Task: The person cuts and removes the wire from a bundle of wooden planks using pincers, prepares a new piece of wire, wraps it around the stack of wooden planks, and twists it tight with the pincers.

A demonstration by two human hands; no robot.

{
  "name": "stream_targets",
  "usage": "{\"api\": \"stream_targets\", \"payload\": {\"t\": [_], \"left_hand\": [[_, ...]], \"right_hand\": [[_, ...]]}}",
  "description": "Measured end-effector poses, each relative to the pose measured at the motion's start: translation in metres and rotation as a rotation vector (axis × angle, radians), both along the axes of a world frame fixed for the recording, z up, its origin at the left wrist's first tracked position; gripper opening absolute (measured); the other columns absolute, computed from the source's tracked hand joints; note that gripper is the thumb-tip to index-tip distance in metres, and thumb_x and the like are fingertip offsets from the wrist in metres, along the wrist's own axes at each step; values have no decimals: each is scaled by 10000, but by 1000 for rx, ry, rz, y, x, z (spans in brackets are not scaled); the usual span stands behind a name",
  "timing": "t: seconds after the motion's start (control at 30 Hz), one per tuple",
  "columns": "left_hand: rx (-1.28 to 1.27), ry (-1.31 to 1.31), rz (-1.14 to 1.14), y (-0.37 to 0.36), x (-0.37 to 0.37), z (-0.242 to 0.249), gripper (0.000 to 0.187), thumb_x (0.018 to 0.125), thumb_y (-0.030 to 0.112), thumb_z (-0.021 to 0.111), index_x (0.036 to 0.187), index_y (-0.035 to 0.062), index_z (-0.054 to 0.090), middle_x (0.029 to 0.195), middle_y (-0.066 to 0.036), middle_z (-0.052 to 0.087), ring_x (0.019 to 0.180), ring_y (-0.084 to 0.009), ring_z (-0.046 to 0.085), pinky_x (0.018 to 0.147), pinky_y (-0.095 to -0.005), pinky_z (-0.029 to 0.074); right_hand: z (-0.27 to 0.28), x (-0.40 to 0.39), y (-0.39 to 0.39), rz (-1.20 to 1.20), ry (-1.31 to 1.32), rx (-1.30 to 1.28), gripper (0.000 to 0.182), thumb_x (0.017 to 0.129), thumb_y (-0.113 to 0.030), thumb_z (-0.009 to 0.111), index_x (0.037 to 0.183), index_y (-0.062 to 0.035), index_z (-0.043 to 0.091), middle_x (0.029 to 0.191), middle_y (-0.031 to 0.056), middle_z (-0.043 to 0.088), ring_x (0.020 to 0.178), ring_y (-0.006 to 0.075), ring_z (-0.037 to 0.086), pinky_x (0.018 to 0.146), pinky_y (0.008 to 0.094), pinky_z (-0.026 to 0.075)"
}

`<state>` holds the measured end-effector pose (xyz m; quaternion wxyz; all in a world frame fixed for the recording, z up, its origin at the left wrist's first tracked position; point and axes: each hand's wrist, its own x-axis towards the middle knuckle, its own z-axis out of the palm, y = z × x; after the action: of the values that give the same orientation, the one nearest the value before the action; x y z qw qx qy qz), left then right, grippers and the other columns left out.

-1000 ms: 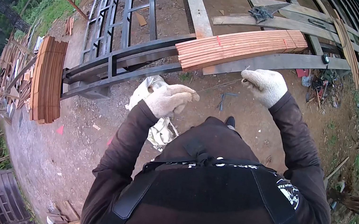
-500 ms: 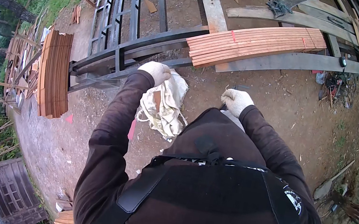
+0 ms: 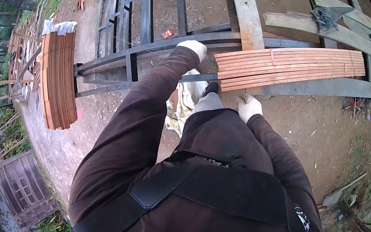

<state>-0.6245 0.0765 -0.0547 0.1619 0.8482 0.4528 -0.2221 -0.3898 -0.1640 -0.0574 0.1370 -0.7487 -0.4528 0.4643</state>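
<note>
The person stood on bare dirt ground (image 3: pixel 321 135) and looked down at two gloved hands. The left hand (image 3: pixel 193 48) reached far forward to the dark metal beam (image 3: pixel 157 51). It rested at the near end of the stack of reddish wood strips (image 3: pixel 293 65). I could not tell if its grip was closed on anything, because the fingers were hidden behind the glove. The right hand (image 3: pixel 249 107) was lower, just beside the near end of the same stack. It was curled up, but I could not tell what it held, if anything. A pale cloth bag (image 3: pixel 183 103) hung between the two arms, close to the body.

The stack of strips lay across the beam and a grey metal bar (image 3: pixel 329 87), with its end right next to both hands. A second pile of curved wood strips (image 3: pixel 58 78) stood well apart on the left. A black metal frame (image 3: pixel 131 2) lay on the ground behind the beam.
</note>
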Motion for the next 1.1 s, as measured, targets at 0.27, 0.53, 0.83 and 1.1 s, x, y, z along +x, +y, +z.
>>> {"api": "stream_targets", "payload": {"t": [0.27,0.53,0.83,1.1], "left_hand": [[-155,22,-479,75,93,59,306,947,270,574,1114,123,784,1089,-167,772,1037,-379,734,920,-483,569],[107,-29,-883,87,154,153,252,912,149,617,1040,52,811,1064,-215,777,986,-388,760,833,-478,602],[247,-298,-1233,-17,166,228,184,867,217,665,861,114,817,791,-96,776,772,-267,757,747,-420,541],[314,-415,-1107,-94,155,219,149,794,191,692,853,125,812,762,-69,753,790,-264,737,832,-433,527]], "right_hand": [[2,-3,-13,-469,-36,18,311,948,-268,665,1141,-43,757,1024,224,757,1009,360,743,889,391,565],[93,28,-1,-222,-285,-11,286,911,-243,660,1099,-57,768,998,235,749,989,391,729,899,417,573],[83,10,81,-145,28,252,469,935,-177,762,1370,-53,637,1207,131,743,1109,234,695,935,289,541],[23,3,61,-365,163,603,271,1016,-163,662,1255,-42,701,1050,72,749,878,157,672,762,276,531]]}}
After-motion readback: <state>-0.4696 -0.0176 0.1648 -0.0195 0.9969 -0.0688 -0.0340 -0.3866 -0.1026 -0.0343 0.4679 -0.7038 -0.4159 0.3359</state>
